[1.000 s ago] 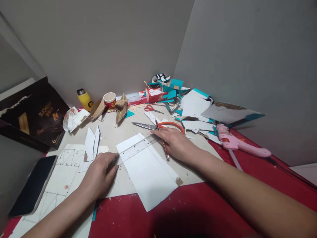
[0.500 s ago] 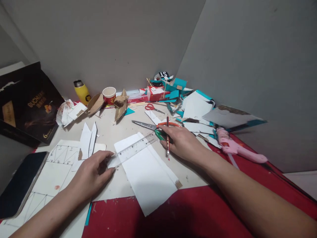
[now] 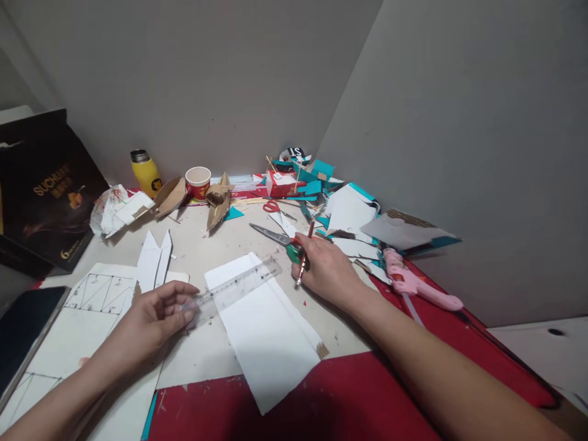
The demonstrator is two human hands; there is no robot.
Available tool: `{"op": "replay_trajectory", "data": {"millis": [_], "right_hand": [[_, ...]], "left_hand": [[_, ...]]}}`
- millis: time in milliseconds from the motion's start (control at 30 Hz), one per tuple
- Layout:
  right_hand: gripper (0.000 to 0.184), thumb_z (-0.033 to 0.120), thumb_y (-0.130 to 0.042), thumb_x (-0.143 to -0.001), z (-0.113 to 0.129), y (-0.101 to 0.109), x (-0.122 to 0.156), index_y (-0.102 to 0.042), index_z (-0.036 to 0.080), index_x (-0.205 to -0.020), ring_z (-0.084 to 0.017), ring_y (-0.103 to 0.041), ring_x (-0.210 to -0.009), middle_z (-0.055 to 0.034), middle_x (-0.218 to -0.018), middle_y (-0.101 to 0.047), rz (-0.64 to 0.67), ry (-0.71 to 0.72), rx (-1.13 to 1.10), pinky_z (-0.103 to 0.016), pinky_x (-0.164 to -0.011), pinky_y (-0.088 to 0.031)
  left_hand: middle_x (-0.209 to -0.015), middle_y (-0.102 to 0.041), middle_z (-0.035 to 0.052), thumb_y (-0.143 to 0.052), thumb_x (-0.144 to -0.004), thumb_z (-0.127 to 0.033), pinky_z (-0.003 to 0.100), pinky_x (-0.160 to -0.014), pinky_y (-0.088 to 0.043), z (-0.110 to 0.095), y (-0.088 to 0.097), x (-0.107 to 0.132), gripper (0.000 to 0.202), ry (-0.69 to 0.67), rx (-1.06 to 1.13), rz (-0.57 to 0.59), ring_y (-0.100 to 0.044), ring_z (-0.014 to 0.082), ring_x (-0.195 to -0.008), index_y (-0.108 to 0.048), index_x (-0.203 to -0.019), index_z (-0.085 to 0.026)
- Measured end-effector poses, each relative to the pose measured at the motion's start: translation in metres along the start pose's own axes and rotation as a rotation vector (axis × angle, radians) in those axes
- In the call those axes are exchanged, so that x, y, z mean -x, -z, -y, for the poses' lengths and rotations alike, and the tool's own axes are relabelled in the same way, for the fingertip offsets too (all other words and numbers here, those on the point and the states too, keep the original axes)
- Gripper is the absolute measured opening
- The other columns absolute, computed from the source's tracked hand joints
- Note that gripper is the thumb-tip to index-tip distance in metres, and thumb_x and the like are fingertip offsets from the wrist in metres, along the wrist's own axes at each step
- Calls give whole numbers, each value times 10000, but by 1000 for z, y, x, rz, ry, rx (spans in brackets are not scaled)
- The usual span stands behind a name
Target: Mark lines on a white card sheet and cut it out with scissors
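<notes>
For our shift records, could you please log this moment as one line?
left hand: holds clear ruler, over white sheet | right hand: holds pencil, at large scissors | right side: pink glue gun

Yellow bottle (image 3: pixel 146 176) near a red cup (image 3: pixel 197 188), with a dark box (image 3: pixel 39 211) and phone (image 3: pixel 25 327) farther left.

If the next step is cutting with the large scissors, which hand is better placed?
Probably the right hand: it is at the handle end of the large scissors, though it also holds a pencil. The left hand holds the clear ruler.
</notes>
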State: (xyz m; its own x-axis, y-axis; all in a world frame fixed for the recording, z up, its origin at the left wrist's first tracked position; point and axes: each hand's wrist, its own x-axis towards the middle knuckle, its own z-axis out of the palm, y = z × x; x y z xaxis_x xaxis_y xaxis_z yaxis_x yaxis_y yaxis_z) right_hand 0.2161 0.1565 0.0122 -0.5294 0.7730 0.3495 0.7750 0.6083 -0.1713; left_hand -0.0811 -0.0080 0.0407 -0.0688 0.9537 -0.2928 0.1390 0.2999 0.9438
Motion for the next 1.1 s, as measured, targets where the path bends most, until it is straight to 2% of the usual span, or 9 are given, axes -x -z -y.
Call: {"op": "replay_trajectory", "data": {"millis": [167, 300, 467, 567, 667, 767, 900, 1100], "right_hand": [[398, 235, -587, -764, 1, 6, -2, -632, 97, -1135, -385, -627, -951, -205, -1016, -689, -53, -104, -180, -511, -840, -465], [298, 329, -543, -868, 11, 18, 3, -644, 161, -1093, -295, -648, -932, -137, -1036, -699, -86, -169, -492, -435, -841, -489], [272, 424, -592, -874, 18, 23, 8, -685, 201, -999, -178, -645, -667, -52, -832, -701, 46, -271, -963, -307, -620, -528], [327, 487, -620, -849, 19, 21, 8, -696, 191, -966, -140, -616, -537, -46, -765, -703, 120, -382, -1220, -264, -486, -509], [318, 471, -737, -760, 24, 19, 8, -708, 182, -891, -120, -612, -504, -42, -734, -711, 163, -475, -1389, -231, -443, -501], [279, 391, -834, -674, 30, 20, 9, -702, 189, -813, -99, -605, -481, -7, -676, -699, 166, -538, -1483, -200, -434, -498], [276, 344, -871, -634, 33, 19, 9, -710, 178, -785, -88, -599, -457, 2, -619, -690, 154, -580, -1531, -174, -420, -486], [236, 343, -827, -703, 33, 10, 12, -735, 167, -831, -118, -633, -470, -35, -670, -730, 178, -566, -1524, -222, -446, -542]], "left_hand": [[-814, -648, 22, -785, -736, -351, 267, -632, -484, 2, 1, -1, 378, 59, 165, 44, -582, 124, -675, -618, -1028, -178], [-820, -653, 6, -774, -765, -295, 245, -640, -498, 3, 2, -2, 335, 69, 252, 77, -606, 112, -676, -636, -1052, -192], [-807, -652, -3, -786, -756, -253, 222, -623, -505, 2, 2, -2, 313, 37, 298, 65, -613, 102, -659, -670, -1044, -212], [-833, -673, 12, -788, -753, -256, 227, -632, -519, 3, 2, -2, 304, 34, 298, 61, -625, 110, -673, -681, -1034, -212], [-852, -689, 19, -793, -746, -250, 239, -645, -530, 4, 3, -2, 307, 37, 304, 68, -640, 121, -687, -679, -1028, -208], [-852, -704, 18, -794, -743, -235, 242, -651, -533, 4, 4, -2, 306, 43, 319, 64, -656, 125, -681, -674, -1023, -202], [-853, -729, 21, -791, -745, -229, 242, -654, -534, 3, 3, -3, 293, 54, 365, 55, -668, 125, -676, -675, -1013, -195], [-809, -746, 38, -794, -733, -333, 282, -657, -536, 6, 3, -3, 297, 90, 304, 21, -681, 158, -662, -692, -980, -201]]}}
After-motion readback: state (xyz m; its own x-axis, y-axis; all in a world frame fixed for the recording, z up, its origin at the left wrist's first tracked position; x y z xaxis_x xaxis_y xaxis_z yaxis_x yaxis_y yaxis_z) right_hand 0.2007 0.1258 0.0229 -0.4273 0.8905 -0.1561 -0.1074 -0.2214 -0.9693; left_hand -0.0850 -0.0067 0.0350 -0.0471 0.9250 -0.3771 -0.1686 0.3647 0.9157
